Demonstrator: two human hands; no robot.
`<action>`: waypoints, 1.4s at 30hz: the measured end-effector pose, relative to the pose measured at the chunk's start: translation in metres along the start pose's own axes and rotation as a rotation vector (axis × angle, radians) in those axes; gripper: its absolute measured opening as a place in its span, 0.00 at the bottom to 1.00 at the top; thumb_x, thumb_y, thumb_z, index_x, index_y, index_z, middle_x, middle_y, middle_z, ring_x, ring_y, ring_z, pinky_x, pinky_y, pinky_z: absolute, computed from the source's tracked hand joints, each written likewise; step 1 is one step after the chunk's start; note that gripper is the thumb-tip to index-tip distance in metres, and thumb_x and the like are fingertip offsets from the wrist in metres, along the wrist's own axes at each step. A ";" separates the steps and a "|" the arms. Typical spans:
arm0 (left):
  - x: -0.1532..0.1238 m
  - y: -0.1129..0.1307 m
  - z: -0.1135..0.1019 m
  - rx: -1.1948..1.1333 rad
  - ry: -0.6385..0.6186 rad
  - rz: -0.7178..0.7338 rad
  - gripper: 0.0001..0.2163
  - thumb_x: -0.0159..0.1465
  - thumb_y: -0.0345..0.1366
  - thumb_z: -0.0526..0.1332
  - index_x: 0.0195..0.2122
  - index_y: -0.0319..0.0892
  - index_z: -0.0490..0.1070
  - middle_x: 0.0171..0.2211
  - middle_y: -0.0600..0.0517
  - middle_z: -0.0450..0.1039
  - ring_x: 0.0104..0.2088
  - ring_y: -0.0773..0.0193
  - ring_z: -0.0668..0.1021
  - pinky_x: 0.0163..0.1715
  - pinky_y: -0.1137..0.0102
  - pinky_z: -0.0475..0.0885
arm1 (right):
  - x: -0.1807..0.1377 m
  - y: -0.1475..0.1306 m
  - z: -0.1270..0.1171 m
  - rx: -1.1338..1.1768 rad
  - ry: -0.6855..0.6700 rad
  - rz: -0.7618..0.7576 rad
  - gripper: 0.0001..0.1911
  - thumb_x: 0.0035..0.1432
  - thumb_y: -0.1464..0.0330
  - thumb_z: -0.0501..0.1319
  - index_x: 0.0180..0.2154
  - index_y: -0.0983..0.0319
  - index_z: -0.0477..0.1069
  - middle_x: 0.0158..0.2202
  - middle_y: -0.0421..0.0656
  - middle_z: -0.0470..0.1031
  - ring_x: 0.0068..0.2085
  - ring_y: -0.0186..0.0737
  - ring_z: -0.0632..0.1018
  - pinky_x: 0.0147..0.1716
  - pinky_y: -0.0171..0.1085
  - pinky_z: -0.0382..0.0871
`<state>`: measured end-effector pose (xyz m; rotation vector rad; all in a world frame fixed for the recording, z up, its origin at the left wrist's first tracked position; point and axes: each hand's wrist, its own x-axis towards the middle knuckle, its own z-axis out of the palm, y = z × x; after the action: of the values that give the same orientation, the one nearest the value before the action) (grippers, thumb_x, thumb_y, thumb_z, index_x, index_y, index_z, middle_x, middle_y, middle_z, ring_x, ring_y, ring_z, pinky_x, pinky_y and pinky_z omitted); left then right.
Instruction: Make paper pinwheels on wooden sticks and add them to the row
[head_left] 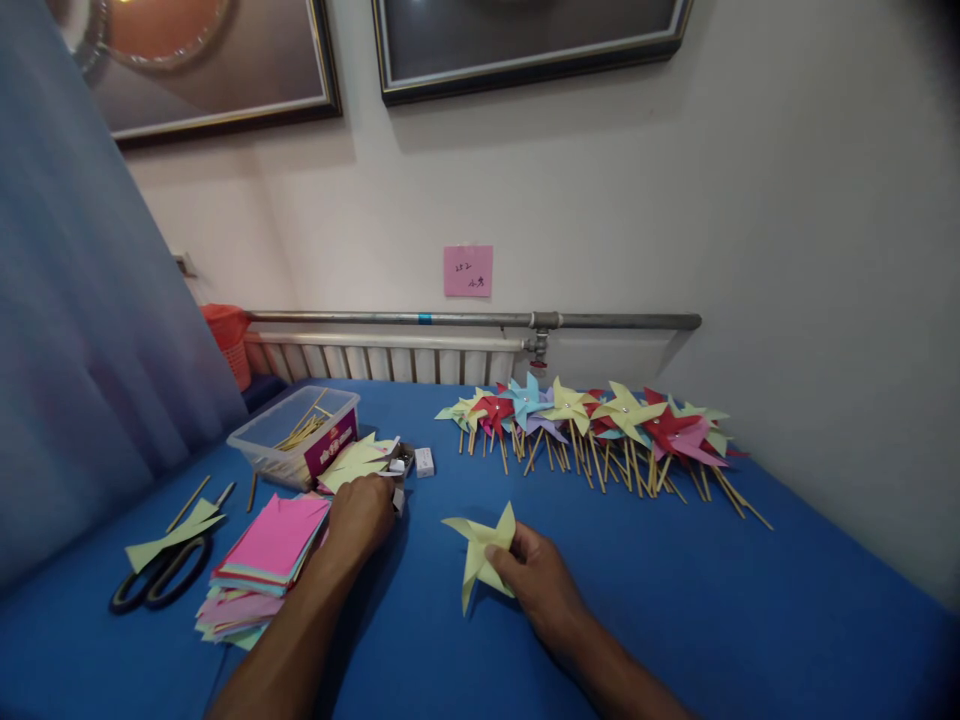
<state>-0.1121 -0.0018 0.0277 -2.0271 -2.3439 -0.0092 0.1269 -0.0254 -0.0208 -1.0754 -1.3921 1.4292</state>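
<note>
Holds in the right hand [544, 580], over the blue worktop [442, 660], a pale yellow four-pointed paper pinwheel [478, 564], with fingers [527, 543] clamped on it. Has the left hand [364, 515] beside a stack of colourful paper squares [262, 550], near a small open box [409, 466], but cannot tell about its fingers, apart or together. Shows farther a clear plastic tub [264, 462] of wooden sticks [304, 430] and a row of multicoloured paper pinwheels [571, 405].
</note>
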 end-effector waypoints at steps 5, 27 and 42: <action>-0.001 0.001 -0.001 -0.010 0.023 0.008 0.16 0.66 0.30 0.49 0.39 0.41 0.79 0.43 0.40 0.81 0.45 0.51 0.81 0.40 0.63 0.70 | -0.002 -0.004 0.001 0.009 0.005 0.005 0.18 0.50 0.63 0.63 0.42 0.65 0.78 0.34 0.44 0.83 0.36 0.47 0.81 0.36 0.39 0.73; 0.001 -0.006 -0.005 -0.083 -0.056 0.037 0.11 0.60 0.33 0.56 0.35 0.46 0.79 0.40 0.45 0.82 0.44 0.50 0.81 0.37 0.65 0.68 | -0.002 -0.004 0.001 0.007 0.005 0.006 0.18 0.51 0.63 0.62 0.42 0.65 0.77 0.34 0.44 0.82 0.35 0.46 0.80 0.34 0.37 0.70; 0.002 -0.007 0.000 -0.039 -0.064 0.039 0.13 0.61 0.30 0.53 0.35 0.42 0.78 0.39 0.40 0.82 0.42 0.46 0.82 0.37 0.61 0.70 | -0.001 -0.002 0.000 0.015 -0.011 0.000 0.19 0.51 0.62 0.63 0.43 0.65 0.77 0.35 0.45 0.83 0.36 0.48 0.81 0.35 0.38 0.71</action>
<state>-0.1194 -0.0004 0.0281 -2.1218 -2.3590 0.0119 0.1274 -0.0263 -0.0190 -1.0595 -1.3871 1.4447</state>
